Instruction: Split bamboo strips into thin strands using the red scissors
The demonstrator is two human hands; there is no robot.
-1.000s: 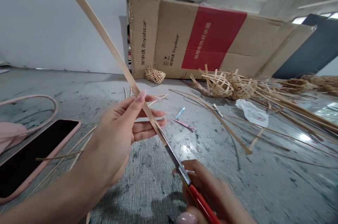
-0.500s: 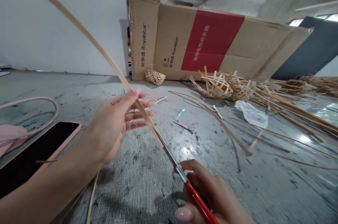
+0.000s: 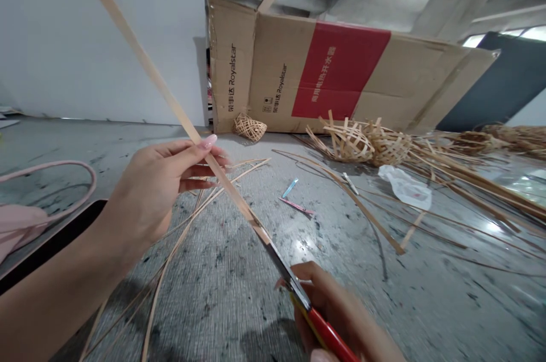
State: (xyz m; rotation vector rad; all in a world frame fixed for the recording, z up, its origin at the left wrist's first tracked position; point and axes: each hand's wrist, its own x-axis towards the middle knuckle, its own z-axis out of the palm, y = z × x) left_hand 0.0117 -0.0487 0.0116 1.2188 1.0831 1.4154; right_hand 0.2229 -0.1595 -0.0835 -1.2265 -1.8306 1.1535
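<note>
My left hand (image 3: 156, 194) pinches a long flat bamboo strip (image 3: 140, 63) that slants up to the top left, thumb and fingers closed round it. My right hand (image 3: 341, 319), at the bottom edge, grips red-handled scissors (image 3: 305, 299). The scissors' blades meet the lower end of the strip near the middle of the view. Thin strips (image 3: 170, 257) lie on the grey floor under my left forearm.
A black phone in a pink case (image 3: 51, 242) and a pink bag strap (image 3: 63, 171) lie at the left. A large cardboard box (image 3: 341, 75) lies at the back, with woven baskets (image 3: 362, 140), loose strips (image 3: 469, 174), white plastic (image 3: 405, 186) and small clips (image 3: 294, 197) before it.
My left hand slid up and leftward along the strip and now pinches it higher. The strip swung and bent, then straightened. The scissors stayed at its lower end.
</note>
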